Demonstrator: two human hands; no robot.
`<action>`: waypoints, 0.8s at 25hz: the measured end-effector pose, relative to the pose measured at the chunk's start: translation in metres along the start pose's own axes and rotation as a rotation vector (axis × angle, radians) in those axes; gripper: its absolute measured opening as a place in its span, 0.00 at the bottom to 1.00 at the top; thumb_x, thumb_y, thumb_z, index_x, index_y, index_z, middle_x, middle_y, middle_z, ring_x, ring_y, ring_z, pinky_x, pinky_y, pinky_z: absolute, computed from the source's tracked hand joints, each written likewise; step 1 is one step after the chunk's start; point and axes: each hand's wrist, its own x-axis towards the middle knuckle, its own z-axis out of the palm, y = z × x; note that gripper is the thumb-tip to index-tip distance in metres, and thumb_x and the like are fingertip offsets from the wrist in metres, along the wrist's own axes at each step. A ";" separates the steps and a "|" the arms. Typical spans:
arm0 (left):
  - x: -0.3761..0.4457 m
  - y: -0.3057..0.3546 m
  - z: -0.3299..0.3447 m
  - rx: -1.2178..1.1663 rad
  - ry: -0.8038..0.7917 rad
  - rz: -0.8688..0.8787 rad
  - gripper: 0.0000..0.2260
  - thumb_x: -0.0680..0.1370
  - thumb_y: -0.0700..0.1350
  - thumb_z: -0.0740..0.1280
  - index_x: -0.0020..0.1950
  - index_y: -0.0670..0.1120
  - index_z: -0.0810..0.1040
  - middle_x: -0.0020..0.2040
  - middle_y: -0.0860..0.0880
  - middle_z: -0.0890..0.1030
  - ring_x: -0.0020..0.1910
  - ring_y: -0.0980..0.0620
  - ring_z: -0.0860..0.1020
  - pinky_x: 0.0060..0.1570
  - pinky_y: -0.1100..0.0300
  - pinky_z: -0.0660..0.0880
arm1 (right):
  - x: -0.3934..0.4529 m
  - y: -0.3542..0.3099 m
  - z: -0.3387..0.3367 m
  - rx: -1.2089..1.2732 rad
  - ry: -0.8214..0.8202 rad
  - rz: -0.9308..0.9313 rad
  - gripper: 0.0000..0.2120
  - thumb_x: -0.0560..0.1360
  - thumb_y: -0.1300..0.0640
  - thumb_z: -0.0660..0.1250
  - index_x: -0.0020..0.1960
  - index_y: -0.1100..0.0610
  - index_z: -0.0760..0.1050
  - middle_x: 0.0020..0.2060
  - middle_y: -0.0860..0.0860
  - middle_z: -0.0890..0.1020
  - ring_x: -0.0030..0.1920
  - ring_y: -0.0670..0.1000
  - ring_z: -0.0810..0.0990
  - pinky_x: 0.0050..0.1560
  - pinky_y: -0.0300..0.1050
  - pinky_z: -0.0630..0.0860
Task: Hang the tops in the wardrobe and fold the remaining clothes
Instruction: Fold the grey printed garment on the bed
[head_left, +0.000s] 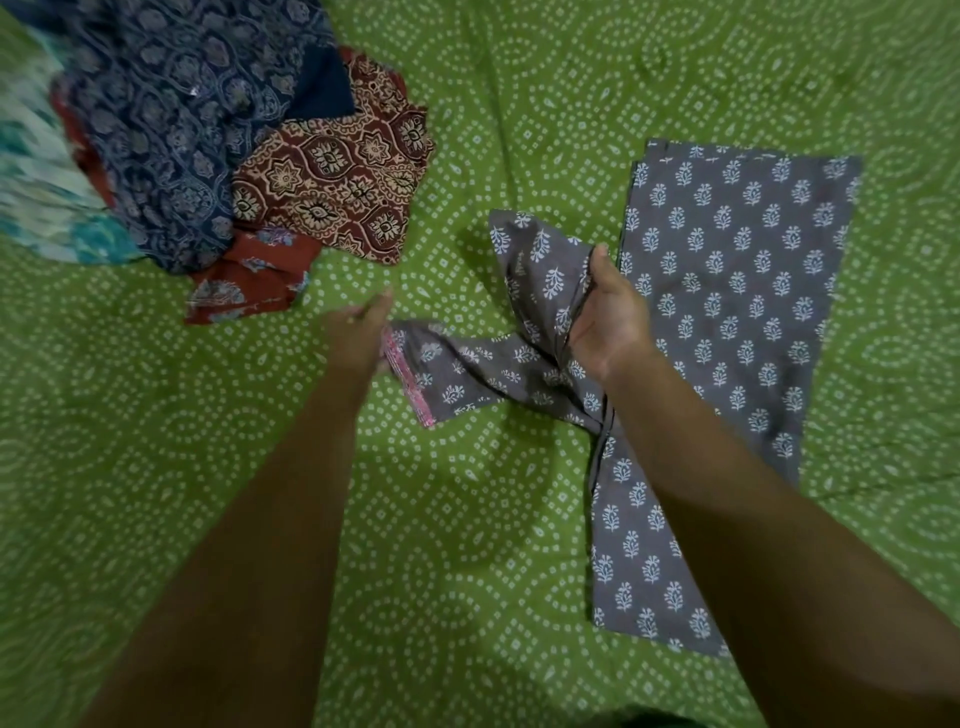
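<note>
Right hand (605, 317) grips grey garment (727, 270)

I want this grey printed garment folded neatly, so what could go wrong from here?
The right hand grips only a bunched fold of the grey garment, so creases may get folded in. The pink-trimmed sleeve lies twisted by the left hand and could end up skewed. The unfolded pile lies close by.

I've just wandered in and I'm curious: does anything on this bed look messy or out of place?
Yes. The grey printed garment lies mostly flat, but its sleeve is twisted where the right hand grips it. At the upper left, the pile of clothes sits in an unfolded heap.
</note>
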 end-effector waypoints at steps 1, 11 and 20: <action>-0.014 -0.008 0.006 -0.077 0.068 -0.002 0.28 0.65 0.61 0.73 0.55 0.43 0.73 0.48 0.43 0.78 0.45 0.44 0.79 0.47 0.51 0.77 | 0.000 0.000 -0.001 0.000 0.001 0.005 0.24 0.80 0.49 0.60 0.70 0.63 0.68 0.62 0.60 0.78 0.62 0.58 0.78 0.68 0.57 0.69; -0.065 -0.080 -0.018 0.072 -0.043 0.398 0.17 0.74 0.33 0.69 0.60 0.48 0.78 0.62 0.47 0.79 0.58 0.53 0.77 0.61 0.48 0.74 | -0.038 0.007 0.018 -0.259 0.040 -0.369 0.17 0.79 0.49 0.62 0.55 0.63 0.77 0.53 0.53 0.82 0.54 0.49 0.79 0.61 0.46 0.74; -0.096 -0.133 -0.049 -0.026 -0.124 0.118 0.16 0.73 0.31 0.66 0.58 0.42 0.77 0.48 0.43 0.80 0.36 0.57 0.80 0.35 0.58 0.79 | -0.122 0.117 0.011 -1.621 -0.385 -0.765 0.18 0.82 0.52 0.52 0.66 0.52 0.74 0.61 0.56 0.79 0.62 0.55 0.76 0.63 0.52 0.70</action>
